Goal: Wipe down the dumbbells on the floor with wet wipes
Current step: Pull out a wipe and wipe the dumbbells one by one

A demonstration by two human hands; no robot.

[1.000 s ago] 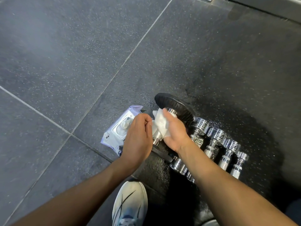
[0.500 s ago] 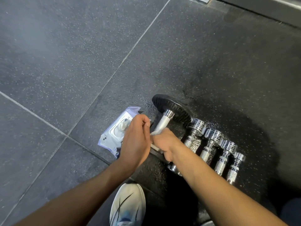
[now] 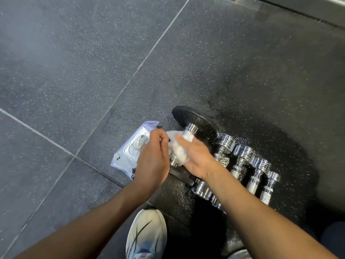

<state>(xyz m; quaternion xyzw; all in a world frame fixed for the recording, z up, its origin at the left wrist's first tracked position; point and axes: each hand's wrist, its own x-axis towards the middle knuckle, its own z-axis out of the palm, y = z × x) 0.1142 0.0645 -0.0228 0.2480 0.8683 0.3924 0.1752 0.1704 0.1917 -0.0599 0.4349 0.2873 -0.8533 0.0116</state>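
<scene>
Right now my right hand (image 3: 196,157) wraps the wet wipe (image 3: 177,150) around the bar of the black-plated dumbbell (image 3: 194,120) on the floor (image 3: 74,71). My left hand (image 3: 153,159) curls just beside it (gripping what, I cannot tell), partly over the wipes pack (image 3: 128,146).

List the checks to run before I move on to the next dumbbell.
1. Grip: ok, the right hand grips the wet wipe around the bar of the black-plate dumbbell.
2. Steadying: cannot tell; the left hand has curled fingers that hide any contact with that dumbbell.
3. Bar wiped end to end: cannot tell.
4. Reach: ok, the chrome dumbbells lie lined up beside the right wrist.
5. Supply: ok, the wipes pack lies partly under the left hand.
</scene>
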